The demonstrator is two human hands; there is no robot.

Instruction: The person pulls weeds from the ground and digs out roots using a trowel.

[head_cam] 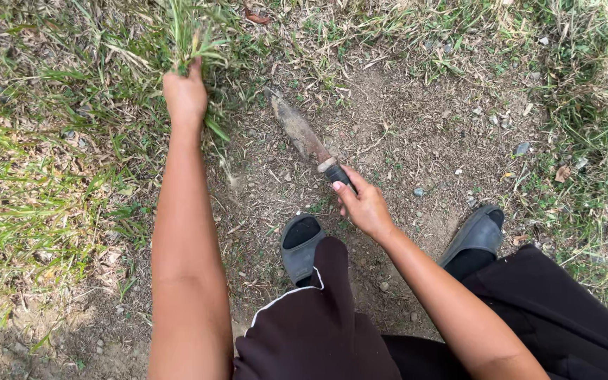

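On bare, pebbly ground edged with grass, we record the following. Left hand (185,95): fist closed around a tuft of green grass (190,35), arm stretched forward, blades standing up out of the grip. Right hand (362,204): fingers wrapped about the dark handle of a rusty, soil-caked blade (299,131), its point aimed up and left toward the tuft, lying low over the dirt; whether it touches we cannot tell. Below the hands: two grey sandals (300,243), dark trousers (318,331) with a white stripe. Scattered stones (522,148) lie to the right.
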